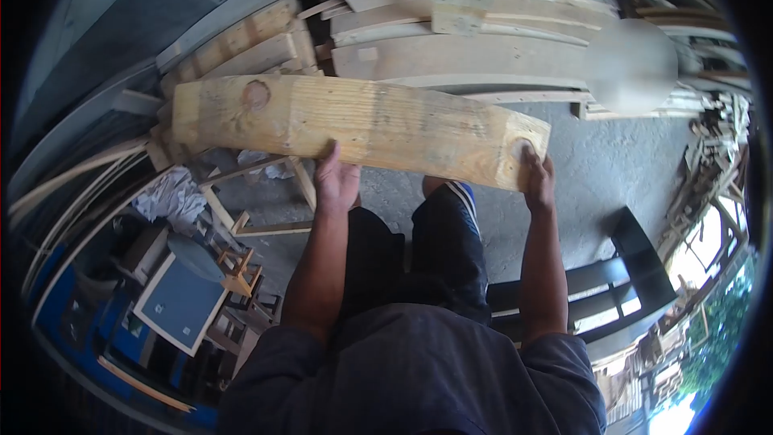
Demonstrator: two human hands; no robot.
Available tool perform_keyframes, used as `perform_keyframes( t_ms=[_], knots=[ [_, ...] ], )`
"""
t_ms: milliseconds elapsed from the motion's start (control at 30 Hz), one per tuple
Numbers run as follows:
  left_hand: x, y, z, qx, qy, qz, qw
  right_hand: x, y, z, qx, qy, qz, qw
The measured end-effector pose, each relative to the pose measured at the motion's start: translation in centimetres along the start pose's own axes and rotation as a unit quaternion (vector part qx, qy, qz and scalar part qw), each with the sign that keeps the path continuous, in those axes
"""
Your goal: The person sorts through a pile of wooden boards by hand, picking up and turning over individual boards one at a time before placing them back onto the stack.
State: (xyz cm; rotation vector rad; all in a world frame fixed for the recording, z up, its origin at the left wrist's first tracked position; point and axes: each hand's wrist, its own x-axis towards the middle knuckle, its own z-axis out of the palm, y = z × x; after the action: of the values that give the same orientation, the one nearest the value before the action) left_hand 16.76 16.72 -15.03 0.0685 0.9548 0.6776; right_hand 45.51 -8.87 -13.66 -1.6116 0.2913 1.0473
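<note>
A long, wide wooden plank (pixel 362 125) spans the upper middle of the head view, raised in front of my legs. Dark bands cross its pale yellow face, and a round knot shows toward its left end. My left hand (pixel 338 179) grips the lower edge left of the middle, thumb on the near face. At the right end, my right hand (pixel 539 177) holds the plank with its thumb on the face near a second knot. The fingers behind the wood are partly hidden.
Stacked boards (pixel 459 60) lie beyond the plank. A dark slatted piece (pixel 644 262) stands at right on the grey floor (pixel 596 169). At left are a wooden frame (pixel 274 229), crumpled cloth (pixel 173 197) and a blue-grey panel (pixel 181 302). Scrap wood lines the far right.
</note>
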Motion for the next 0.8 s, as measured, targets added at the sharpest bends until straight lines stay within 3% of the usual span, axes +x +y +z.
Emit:
perform_keyframes(
  t_ms=[67,400,533,733,767,800],
  knots=[
    [-0.3,0.2,-0.6,-0.006,0.038,0.006,0.999,-0.3,-0.7,1.6,-0.069,-0.041,-0.002,0.997],
    [-1.1,8.5,-7.5,-0.052,0.181,0.043,0.981,0.4,2.7,12.5,-0.133,-0.102,-0.021,0.986],
    [1.4,15.1,-11.2,-0.061,0.196,0.087,0.975,1.4,5.1,21.1,-0.132,-0.161,-0.051,0.977],
    [8.0,28.0,-21.1,-0.013,0.207,0.188,0.960,2.9,10.7,37.7,-0.007,-0.266,-0.127,0.955],
    [9.0,30.4,-23.0,-0.023,0.193,0.192,0.962,3.9,11.8,40.5,-0.037,-0.253,-0.072,0.964],
    [9.9,32.4,-24.7,-0.032,0.180,0.197,0.963,4.3,12.0,43.3,-0.074,-0.247,-0.076,0.963]
  ],
)
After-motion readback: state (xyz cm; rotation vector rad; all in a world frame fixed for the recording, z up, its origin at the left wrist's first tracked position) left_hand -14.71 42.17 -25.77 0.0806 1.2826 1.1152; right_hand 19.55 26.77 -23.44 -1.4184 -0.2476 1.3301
